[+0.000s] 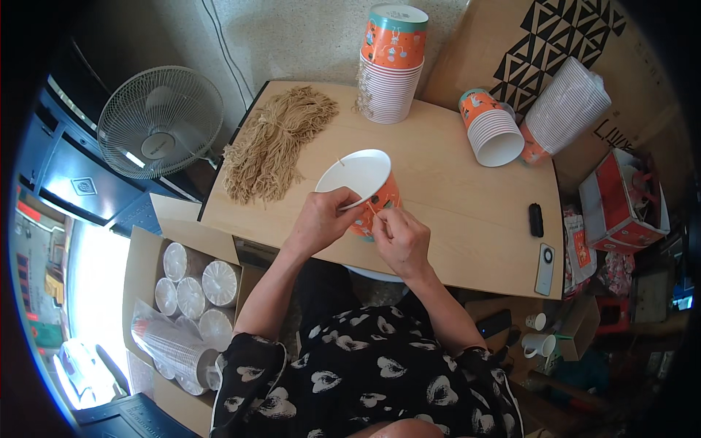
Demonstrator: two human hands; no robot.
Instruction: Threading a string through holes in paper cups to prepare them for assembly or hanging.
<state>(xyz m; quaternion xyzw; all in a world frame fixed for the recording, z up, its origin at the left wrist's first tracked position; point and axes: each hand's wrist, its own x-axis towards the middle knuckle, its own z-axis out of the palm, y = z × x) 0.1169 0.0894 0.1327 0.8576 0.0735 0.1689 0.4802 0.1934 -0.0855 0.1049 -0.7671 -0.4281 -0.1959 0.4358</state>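
An orange patterned paper bucket (383, 198) with a white inside tilts above the near part of the wooden table, its mouth toward the upper left. My left hand (325, 219) grips its near rim, thumb and fingers closed on the edge. Close against the bucket's printed side, my right hand (403, 241) pinches a thin tan cord (373, 209). A short cord end shows at the bucket's far left rim. Behind lies a bundle of tan cords (277, 139). A tall stack of upside-down buckets (394, 73) stands at the back, with loops of cord hanging down its left side.
More buckets (499, 135) lie at the back right, beside a plastic-wrapped stack (566, 102). A black object (536, 220) and a pale remote (545, 269) rest near the right edge. On the left are a fan (159, 124) and a carton (142, 288) of wrapped stacks.
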